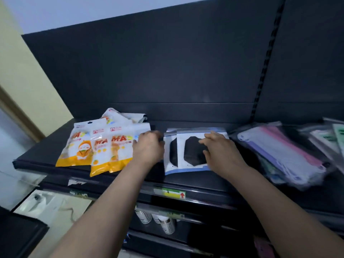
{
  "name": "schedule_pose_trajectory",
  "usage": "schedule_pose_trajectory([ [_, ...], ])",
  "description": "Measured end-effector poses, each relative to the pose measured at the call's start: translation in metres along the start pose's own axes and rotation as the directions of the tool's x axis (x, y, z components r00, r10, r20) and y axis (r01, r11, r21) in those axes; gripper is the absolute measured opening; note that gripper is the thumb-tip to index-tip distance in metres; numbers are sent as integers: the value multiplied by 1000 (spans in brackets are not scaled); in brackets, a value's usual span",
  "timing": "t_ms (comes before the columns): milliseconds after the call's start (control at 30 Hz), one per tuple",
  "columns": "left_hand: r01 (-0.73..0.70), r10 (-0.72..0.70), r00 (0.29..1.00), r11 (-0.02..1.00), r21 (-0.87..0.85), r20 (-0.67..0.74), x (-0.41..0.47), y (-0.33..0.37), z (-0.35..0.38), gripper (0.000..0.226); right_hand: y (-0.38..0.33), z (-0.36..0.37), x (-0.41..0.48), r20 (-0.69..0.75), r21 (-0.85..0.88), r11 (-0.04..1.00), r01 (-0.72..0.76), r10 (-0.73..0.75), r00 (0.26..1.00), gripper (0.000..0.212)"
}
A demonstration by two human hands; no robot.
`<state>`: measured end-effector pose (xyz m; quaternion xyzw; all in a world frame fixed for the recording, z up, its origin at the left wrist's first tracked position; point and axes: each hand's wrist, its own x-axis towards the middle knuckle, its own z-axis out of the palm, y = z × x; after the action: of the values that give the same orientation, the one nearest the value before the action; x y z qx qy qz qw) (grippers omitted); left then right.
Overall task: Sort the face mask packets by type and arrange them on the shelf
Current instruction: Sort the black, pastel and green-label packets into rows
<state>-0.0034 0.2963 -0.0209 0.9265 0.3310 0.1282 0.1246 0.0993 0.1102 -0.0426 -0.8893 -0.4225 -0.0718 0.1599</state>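
A black shelf (37,157) holds several groups of mask packets laid flat. On the left lie the orange packets (104,148), 3 side by side and overlapping at the front, with more white ones crumpled behind them. In the middle sit the black mask packets (191,155), 2 that can be counted, white with a blue edge, the upper one shifted right so the lower one shows along its left side.

The right hand (220,148) rests palm down on the upper packet, its fingers spread and slightly bent, pressing on the black mask shape rather than closing round anything. The left hand (149,146) sits knuckles up between the orange group and the black mask group, its fingertips at the left edge of the lower packet (they curl down out of sight, so I cannot tell whether it grips that edge or only touches it).

To the right lie the pastel packets (283,151), clear bags of purple and pink masks, blurred and angled. Past them, at the frame edge, are the green packets (337,136).

A price label (174,192) with a red arrow sits on the shelf's front rail. Below it stand white cans (165,222).
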Motion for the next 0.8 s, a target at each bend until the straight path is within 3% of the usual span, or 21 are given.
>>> schedule_pose_trajectory([
  [233, -260, 283, 945, 955, -144, 165, -26, 137, 17, 21, 73, -43, -58, -112, -61, 988, -144, 137, 984, 35],
  [467, -527, 590, 787, 796, -297, 184, -93, 302, 66, 24, 207, -112, -186, -201, -114, 881, -459, 433, 879, 37],
  [800, -536, 725, 617, 672, -512, 305, -204, 516, 128, 26, 357, -194, -361, -111, -78, 689, -720, 712, 693, 39],
])
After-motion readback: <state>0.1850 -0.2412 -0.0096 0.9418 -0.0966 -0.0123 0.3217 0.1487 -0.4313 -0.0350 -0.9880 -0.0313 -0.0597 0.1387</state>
